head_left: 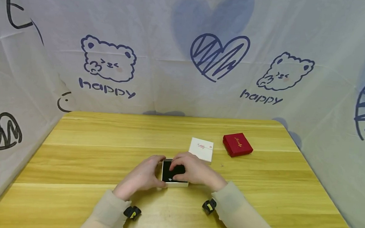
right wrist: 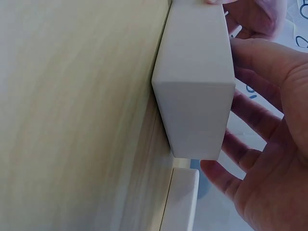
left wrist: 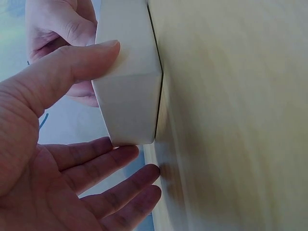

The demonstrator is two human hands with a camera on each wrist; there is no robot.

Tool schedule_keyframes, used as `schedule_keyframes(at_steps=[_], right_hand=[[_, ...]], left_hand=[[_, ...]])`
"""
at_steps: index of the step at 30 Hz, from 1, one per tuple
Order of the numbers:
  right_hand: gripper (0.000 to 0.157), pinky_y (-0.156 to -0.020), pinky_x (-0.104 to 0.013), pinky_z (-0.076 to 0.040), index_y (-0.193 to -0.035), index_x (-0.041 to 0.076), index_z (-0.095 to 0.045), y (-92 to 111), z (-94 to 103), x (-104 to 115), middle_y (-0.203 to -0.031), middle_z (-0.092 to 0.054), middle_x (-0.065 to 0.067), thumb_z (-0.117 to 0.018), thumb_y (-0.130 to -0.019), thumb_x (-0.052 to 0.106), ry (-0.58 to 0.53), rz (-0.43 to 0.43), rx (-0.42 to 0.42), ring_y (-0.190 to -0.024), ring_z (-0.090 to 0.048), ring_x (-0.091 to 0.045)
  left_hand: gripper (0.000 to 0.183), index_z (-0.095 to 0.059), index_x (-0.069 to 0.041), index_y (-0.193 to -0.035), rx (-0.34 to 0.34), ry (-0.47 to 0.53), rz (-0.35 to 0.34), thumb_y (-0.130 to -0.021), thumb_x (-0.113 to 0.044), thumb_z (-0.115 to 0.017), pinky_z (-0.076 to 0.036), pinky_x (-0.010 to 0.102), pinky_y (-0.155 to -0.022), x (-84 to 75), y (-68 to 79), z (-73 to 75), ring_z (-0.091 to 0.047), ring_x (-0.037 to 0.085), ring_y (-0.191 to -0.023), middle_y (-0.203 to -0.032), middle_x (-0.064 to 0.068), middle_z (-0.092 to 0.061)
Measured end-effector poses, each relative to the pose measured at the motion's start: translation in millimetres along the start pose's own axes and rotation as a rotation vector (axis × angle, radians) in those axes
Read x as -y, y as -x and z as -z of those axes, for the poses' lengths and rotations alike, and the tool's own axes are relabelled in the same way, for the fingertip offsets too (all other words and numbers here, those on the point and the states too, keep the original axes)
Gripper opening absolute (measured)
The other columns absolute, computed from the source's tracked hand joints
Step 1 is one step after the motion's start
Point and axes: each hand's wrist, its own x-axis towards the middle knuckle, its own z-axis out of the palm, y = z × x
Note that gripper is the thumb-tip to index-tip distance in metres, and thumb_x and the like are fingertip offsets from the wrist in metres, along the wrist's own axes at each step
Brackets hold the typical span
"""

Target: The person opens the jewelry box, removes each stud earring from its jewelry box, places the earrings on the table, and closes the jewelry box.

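A small white box (head_left: 177, 185) with a black pad (head_left: 166, 173) inside sits on the table, with a tiny silver star-shaped piece (head_left: 170, 179) on the pad. My left hand (head_left: 143, 175) holds the box at its left end, thumb on the near wall and fingertips around the far corner; the left wrist view shows that thumb (left wrist: 103, 55) pressed to the white wall. My right hand (head_left: 193, 169) reaches over the right side, its thumb and forefinger apart above the black pad near the star. Whether those fingertips touch the pad is unclear.
Behind the right hand lies a flat white lid (head_left: 202, 147) with red print. Farther right stands a closed red box (head_left: 237, 144) with gold lettering. The wooden table (head_left: 107, 134) meets a white cloth backdrop with drawings.
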Motion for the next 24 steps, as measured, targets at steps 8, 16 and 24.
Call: schedule_keyframes(at_steps=[8, 16, 24], right_hand=[[0.017, -0.102, -0.042, -0.042, -0.101, 0.017, -0.075, -1.9, -3.0, 0.5, -0.114, -0.064, 0.001, -0.079, -0.085, 0.021, 0.020, 0.014, 0.007, -0.116, -0.050, -0.023], [0.016, -0.102, -0.040, -0.041, -0.101, 0.020, -0.077, -4.3, -4.7, 0.0, -0.115, -0.063, 0.000, -0.078, -0.086, 0.022, 0.099, 0.051, 0.033, -0.116, -0.049, -0.024], [0.012, -0.101, -0.038, -0.040, -0.098, 0.022, -0.079, -5.5, -7.4, -0.9, -0.112, -0.061, 0.001, -0.078, -0.086, 0.022, 0.133, 0.093, 0.036, -0.112, -0.048, -0.023]], left_hand=[[0.087, -0.049, 0.001, -0.138, 0.003, 0.013, 0.002, -0.065, -0.022, -0.091, -0.042, 0.047, -0.102, -0.3, 1.1, 0.6, -0.052, 0.032, -0.121, -0.135, 0.017, -0.054], [0.086, -0.049, 0.002, -0.138, 0.012, 0.003, -0.012, -0.067, -0.022, -0.090, -0.042, 0.047, -0.103, -0.4, 1.3, 0.9, -0.052, 0.033, -0.122, -0.135, 0.018, -0.053], [0.086, -0.048, 0.000, -0.139, 0.020, 0.010, 0.001, -0.068, -0.022, -0.090, -0.042, 0.047, -0.102, -0.7, 1.5, 0.6, -0.052, 0.033, -0.121, -0.136, 0.017, -0.052]])
